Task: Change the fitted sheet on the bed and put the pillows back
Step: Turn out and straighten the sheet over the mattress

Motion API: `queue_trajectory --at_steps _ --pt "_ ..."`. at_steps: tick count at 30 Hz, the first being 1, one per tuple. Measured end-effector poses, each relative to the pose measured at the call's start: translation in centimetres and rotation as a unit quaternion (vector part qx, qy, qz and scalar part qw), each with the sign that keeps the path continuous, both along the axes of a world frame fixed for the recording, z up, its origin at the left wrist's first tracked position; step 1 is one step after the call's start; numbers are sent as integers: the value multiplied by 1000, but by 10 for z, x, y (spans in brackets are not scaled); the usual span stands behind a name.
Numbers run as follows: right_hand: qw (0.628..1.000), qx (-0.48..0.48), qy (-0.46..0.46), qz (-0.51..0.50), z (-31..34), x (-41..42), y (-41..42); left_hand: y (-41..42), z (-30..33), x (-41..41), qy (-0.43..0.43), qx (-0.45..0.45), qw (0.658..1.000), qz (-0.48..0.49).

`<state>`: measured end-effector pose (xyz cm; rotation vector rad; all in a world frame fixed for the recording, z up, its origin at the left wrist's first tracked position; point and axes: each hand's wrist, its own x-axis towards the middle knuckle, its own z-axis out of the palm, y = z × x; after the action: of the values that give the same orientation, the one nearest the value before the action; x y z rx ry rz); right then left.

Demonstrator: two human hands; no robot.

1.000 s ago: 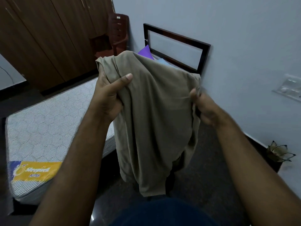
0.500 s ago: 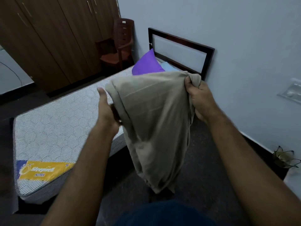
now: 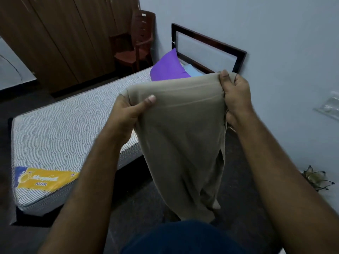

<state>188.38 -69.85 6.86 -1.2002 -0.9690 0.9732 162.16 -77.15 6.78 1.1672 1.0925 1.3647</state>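
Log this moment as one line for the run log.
stage: unfolding sheet | left hand: grips beige sheet | right hand: grips sheet | mattress: bare | purple pillow: at headboard

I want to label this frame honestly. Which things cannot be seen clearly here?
Head view only:
- Light blue pillow: mostly hidden behind the purple pillow and the beige sheet.
- Left hand fingers: wrapped under the sheet.
- Mattress right edge: covered by the sheet and arms.
- Wall switch plate: cut by the right edge, blurred.

Dim, soft light (edges bowed)
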Motion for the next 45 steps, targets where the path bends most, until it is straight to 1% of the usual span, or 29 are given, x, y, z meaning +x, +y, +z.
queue_trajectory --at_steps 1,2,3,4,5,6,8,10,13,14,16,17,18,20,21,22,23,25,27,28,30,32,34,36,39,40,42,43,45 --pt "1000 -6 -6 -9 2 2 2 1 1 -6 47 -2 999 -22" --pt "1000 -13 -2 -1 3 5 6 1 2 -11 113 -14 992 -49" --pt "999 -17 12 38 4 8 8 2 3 -14 182 -27 980 -70" --pt "994 -18 22 103 2 11 9 2 3 -14 241 -35 967 -74" --pt "983 -17 30 183 -1 12 8 1 0 -14 264 -40 962 -59" --pt "966 -14 37 254 -8 14 7 0 -2 -12 248 -43 967 -36" --pt "936 -24 46 349 -29 17 0 -6 -5 -7 163 -57 985 -3" --pt "913 -63 21 403 -57 18 -10 -11 -8 -1 90 -61 994 9" --pt "886 -106 -52 448 -85 5 -29 -17 -3 6 38 -53 998 12" --pt "893 -108 -73 431 -92 -2 -30 -19 2 8 37 -47 998 19" --pt "935 -81 -80 336 -94 -16 -29 -22 10 5 49 -37 998 27" --pt "955 -63 -52 287 -92 -22 -26 -23 12 0 56 -33 998 27" --pt "966 -48 -5 255 -87 -26 -22 -24 10 -7 58 -31 997 28" --pt "966 -26 85 241 -73 -33 -16 -27 5 -19 60 -45 995 64" --pt "962 -18 107 250 -64 -36 -15 -28 -1 -21 48 -59 993 90" --pt "959 -12 118 258 -57 -39 -13 -29 -9 -20 18 -78 990 113" --pt "956 -6 121 266 -50 -43 -12 -31 -18 -14 -33 -107 986 126" --pt "959 -8 119 257 -43 -50 -7 -37 -33 -5 -141 -171 969 108" --pt "965 -23 105 239 -43 -54 -5 -42 -38 -3 -172 -197 961 85" --pt "969 -25 93 228 -44 -53 -4 -41 -37 -7 -173 -192 962 90" --pt "975 -12 46 217 -47 -49 -3 -37 -28 -22 -161 -162 964 135" --pt "980 29 -46 192 -42 -46 -3 -31 -14 -41 -114 -163 963 183" --pt "978 81 -128 145 -33 -43 -1 -26 -2 -58 -61 -156 966 194" --pt "978 118 -131 114 -26 -41 -1 -23 7 -69 -22 -134 973 186" --pt "980 135 -69 130 -26 -43 0 -21 14 -78 30 -120 973 194" --pt "980 134 -59 136 -29 -42 2 -21 14 -79 44 -129 973 185" --pt "981 127 -65 131 -36 -39 3 -20 12 -83 47 -155 979 121" --pt "982 127 -87 113 -40 -37 5 -22 11 -84 26 -152 985 76" --pt "974 136 -169 66 -43 -32 10 -30 9 -82 -6 -128 992 -4"
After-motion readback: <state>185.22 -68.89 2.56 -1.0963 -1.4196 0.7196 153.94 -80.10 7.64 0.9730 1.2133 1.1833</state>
